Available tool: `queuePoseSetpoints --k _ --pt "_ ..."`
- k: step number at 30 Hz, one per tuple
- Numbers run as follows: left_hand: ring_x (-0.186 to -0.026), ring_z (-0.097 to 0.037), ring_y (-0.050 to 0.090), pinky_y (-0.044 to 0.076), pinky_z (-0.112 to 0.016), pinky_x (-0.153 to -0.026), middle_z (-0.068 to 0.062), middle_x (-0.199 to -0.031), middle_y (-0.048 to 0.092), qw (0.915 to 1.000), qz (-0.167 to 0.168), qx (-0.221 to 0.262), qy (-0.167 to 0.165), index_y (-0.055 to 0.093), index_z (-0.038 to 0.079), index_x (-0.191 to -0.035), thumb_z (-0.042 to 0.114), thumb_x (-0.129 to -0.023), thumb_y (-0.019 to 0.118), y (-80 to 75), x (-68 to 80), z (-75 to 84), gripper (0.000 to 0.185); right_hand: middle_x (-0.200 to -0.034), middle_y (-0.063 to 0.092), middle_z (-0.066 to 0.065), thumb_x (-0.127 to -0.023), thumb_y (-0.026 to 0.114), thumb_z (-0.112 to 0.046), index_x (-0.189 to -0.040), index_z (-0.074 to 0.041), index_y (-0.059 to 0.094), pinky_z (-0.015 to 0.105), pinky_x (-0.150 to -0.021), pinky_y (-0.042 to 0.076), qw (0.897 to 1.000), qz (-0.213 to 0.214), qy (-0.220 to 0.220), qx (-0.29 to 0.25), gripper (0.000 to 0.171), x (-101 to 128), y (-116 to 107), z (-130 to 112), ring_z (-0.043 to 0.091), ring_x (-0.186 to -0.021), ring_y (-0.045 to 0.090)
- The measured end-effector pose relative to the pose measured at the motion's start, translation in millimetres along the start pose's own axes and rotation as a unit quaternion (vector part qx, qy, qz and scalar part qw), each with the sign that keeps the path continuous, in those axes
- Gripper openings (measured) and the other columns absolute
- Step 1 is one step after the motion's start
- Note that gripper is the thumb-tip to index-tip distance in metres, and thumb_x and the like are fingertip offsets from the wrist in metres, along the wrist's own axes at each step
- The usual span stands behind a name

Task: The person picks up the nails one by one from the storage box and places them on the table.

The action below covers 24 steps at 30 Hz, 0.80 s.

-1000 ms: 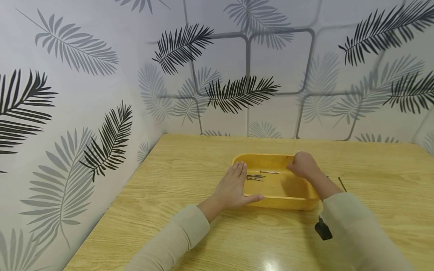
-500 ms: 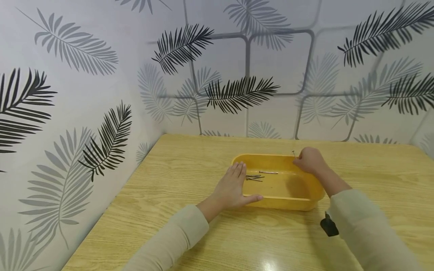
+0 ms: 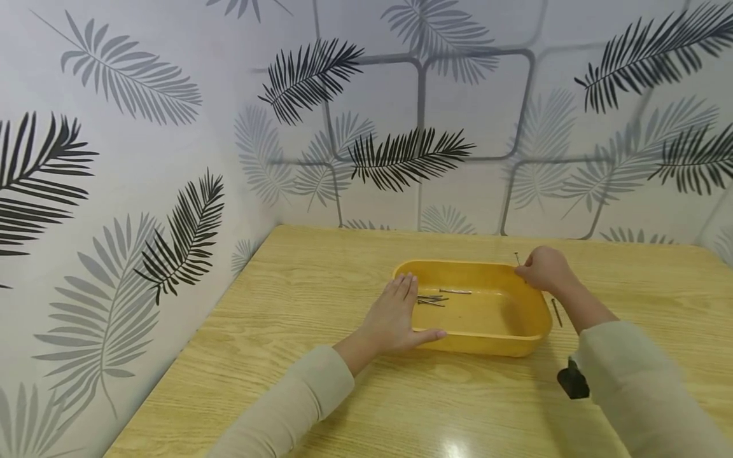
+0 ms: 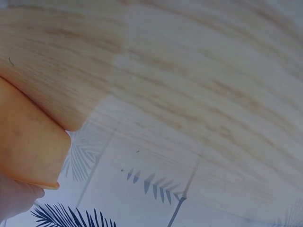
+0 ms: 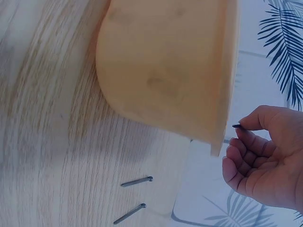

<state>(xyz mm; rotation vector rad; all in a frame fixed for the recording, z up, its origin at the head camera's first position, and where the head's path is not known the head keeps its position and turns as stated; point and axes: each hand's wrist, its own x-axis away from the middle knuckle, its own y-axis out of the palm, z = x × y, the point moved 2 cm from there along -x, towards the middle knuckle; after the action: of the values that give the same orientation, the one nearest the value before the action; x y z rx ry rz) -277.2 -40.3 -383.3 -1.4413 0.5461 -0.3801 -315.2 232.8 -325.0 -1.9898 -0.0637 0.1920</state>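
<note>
I've got one nail (image 3: 517, 259) pinched between thumb and forefinger of my right hand (image 3: 547, 270), right by the two o'clock corner of the yellow tray (image 3: 478, 344), and in the head view it's near upright, long axis roughly 11 to 5, head end poking up toward 11. My left hand (image 3: 392, 318) is laid flat on the tray's nine o'clock end, thumb out toward three. Inside there's a lone nail (image 3: 455, 291) lying nine-to-three, plus a small bunch of nails (image 3: 431, 300) just beside my left fingers.
</note>
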Motion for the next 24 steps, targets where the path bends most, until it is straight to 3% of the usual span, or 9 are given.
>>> queuePoseSetpoints --k 5,9,16,24 --pt "-0.144 -0.030 0.014 0.015 -0.038 -0.118 -0.019 -0.154 0.015 1.0000 0.003 -0.002 0.002 0.014 -0.005 -0.146 0.071 -0.085 0.037 0.5 -0.6 -0.4 0.100 -0.037 0.037 -0.011 -0.084 0.052 -0.011 -0.039 -0.017 0.037 0.020 -0.044 0.027 1.000 -0.002 0.003 0.005 0.047 3.0 -4.2 8.9 0.005 -0.039 0.024" --pt "-0.144 -0.029 0.014 0.015 -0.037 -0.118 -0.019 -0.154 0.015 1.0000 0.002 -0.004 0.001 0.014 -0.004 -0.146 0.071 -0.085 0.037 0.9 -0.8 -0.8 0.100 -0.038 0.026 -0.011 -0.083 0.050 -0.011 -0.040 -0.018 0.034 0.020 -0.044 0.025 1.000 -0.003 0.002 0.011 0.046 5.5 -7.9 13.4 0.004 -0.040 0.021" --pt "-0.144 -0.029 0.013 0.015 -0.037 -0.118 -0.018 -0.154 0.016 1.0000 -0.001 -0.007 -0.002 0.014 -0.004 -0.146 0.071 -0.085 0.037 0.6 -0.5 -0.7 0.100 -0.036 0.042 -0.010 -0.084 0.050 -0.013 -0.038 -0.012 0.047 0.023 -0.045 0.031 1.000 -0.011 0.013 0.006 0.045 9.1 -11.6 20.5 0.006 -0.039 0.028" --pt "-0.144 -0.030 0.014 0.015 -0.037 -0.118 -0.019 -0.154 0.017 1.0000 0.002 -0.007 0.000 0.015 -0.004 -0.146 0.070 -0.085 0.037 -0.5 0.4 -1.1 0.099 -0.036 0.031 -0.013 -0.083 0.049 -0.012 -0.038 -0.013 0.047 0.023 -0.045 0.029 1.000 -0.008 0.011 0.011 0.045 17.6 -12.8 34.9 0.005 -0.039 0.026"
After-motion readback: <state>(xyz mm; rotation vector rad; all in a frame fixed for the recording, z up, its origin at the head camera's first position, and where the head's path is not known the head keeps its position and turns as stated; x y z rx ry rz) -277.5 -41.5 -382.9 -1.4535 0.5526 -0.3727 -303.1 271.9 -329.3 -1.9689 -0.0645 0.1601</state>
